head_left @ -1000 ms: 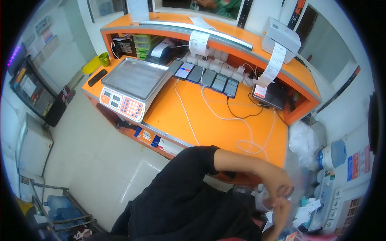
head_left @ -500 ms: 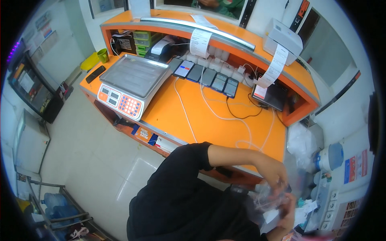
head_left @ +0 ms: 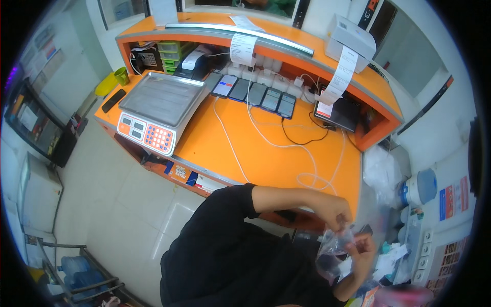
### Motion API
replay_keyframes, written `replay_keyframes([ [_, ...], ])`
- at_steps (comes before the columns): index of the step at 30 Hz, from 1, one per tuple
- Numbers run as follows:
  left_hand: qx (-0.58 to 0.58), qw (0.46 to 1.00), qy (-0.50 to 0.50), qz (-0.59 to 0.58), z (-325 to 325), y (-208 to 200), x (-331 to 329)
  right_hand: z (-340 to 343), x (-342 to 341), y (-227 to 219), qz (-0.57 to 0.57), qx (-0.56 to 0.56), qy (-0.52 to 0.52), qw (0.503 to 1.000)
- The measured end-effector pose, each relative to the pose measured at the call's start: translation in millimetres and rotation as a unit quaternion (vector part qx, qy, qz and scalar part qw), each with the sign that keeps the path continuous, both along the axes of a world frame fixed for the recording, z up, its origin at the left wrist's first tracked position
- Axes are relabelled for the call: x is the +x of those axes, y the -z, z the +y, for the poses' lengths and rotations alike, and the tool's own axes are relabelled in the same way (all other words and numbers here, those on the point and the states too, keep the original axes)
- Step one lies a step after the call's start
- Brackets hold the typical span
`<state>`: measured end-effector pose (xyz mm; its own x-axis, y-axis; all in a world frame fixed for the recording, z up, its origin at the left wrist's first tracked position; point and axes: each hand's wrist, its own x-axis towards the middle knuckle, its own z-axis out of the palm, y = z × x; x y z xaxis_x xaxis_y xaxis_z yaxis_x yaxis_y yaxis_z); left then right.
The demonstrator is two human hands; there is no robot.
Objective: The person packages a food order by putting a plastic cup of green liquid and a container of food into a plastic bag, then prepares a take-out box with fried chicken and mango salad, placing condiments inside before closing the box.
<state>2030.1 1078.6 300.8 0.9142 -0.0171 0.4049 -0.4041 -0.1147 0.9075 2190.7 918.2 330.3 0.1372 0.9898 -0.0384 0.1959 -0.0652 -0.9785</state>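
A clear plastic bag hangs between my two hands at the lower right, beside the desk's right front corner. My left hand, reaching across from a black sleeve, pinches the upper edge of the bag. On the bag's right side, my right hand grips it with thumb and fingers bent. Something dark shows through or behind the plastic; I cannot make out which.
On the orange desk stand a weighing scale and a row of phones with trailing cables. A label printer sits on the raised shelf. Papers and a water jug are at the right.
The view has shifted slightly. My hands have moved a little apart, and the bag between them now hangs more spread out.
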Motion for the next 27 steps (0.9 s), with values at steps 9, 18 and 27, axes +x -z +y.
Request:
replay_keyframes([
  [9,0.103,0.977,-0.185,-0.003,-18,-4,8,-3,-23,4,-0.027,0.233,0.096,0.967],
  [18,0.073,0.992,-0.094,-0.053,-14,8,10,-13,-7,2,-0.007,0.191,0.042,0.981],
  [27,-0.219,0.975,-0.037,0.006,-23,1,1,-33,-8,20,0.266,0.223,0.129,0.929],
])
